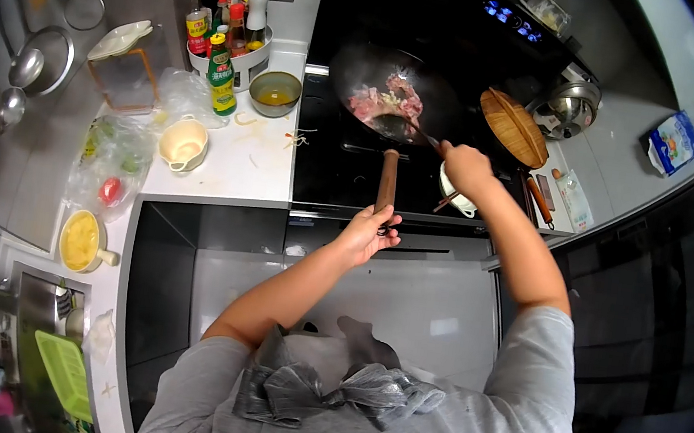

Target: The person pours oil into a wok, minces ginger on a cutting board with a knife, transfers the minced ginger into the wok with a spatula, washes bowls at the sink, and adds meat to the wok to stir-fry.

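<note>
A dark wok [348, 85] sits on the black stove with sliced pinkish meat [376, 106] and pale bits in it. My left hand [368, 235] is closed around the end of the wok's wooden handle [388, 178]. In my right hand [465, 169] is the handle of a spatula [423, 135], whose dark blade reaches into the wok at the meat's lower edge. Just below my right hand stands a white bowl [465, 204], partly hidden by the hand, with chopsticks [446, 202] across it.
Right of the wok are a round wooden lid [514, 128] and a metal pot [573, 110]. On the left counter stand several sauce bottles [221, 77], a brown-rimmed bowl [275, 93], a cream bowl [184, 144] and a yellow-filled bowl [82, 240]. A sink [31, 284] lies lower left.
</note>
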